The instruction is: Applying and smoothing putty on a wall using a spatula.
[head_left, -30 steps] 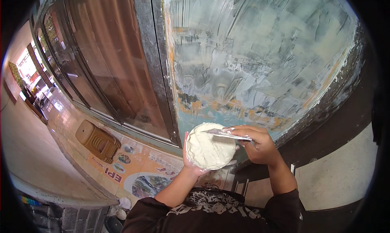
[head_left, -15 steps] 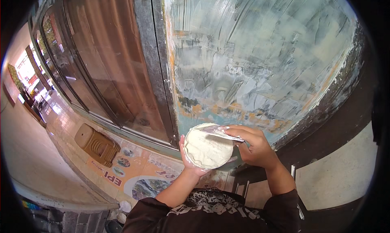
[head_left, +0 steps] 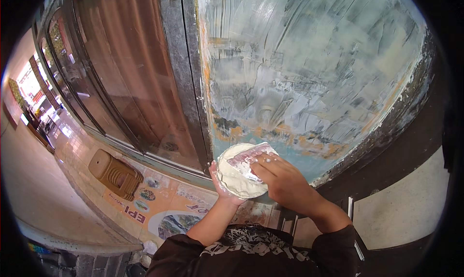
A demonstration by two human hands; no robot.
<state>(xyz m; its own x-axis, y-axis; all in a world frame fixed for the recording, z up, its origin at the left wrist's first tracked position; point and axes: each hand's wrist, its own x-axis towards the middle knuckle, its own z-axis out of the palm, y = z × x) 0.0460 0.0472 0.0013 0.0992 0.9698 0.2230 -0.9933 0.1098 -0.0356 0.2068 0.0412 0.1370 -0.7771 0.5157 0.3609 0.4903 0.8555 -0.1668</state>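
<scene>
My left hand point(head_left: 218, 183) holds a round board heaped with white putty point(head_left: 237, 173) from underneath, close to the wall. My right hand point(head_left: 285, 180) grips a flat putty knife point(head_left: 251, 156), its blade smeared with white putty and lying flat on the heap. In front of both hands is a wall point(head_left: 309, 69) coated in streaky white putty, with teal and orange paint showing through along its lower part.
A grey metal door frame point(head_left: 186, 79) and brown glass doors point(head_left: 125, 79) stand left of the wall. A brown plastic stool point(head_left: 115, 173) lies on the tiled floor at lower left. A ladder step point(head_left: 290, 224) shows below my arms. A dark strip point(head_left: 401, 146) borders the wall at right.
The putty knife has swung from lying across the top edge of the heap to lying flat on it, blade face up. Both hands shifted slightly toward the wall.
</scene>
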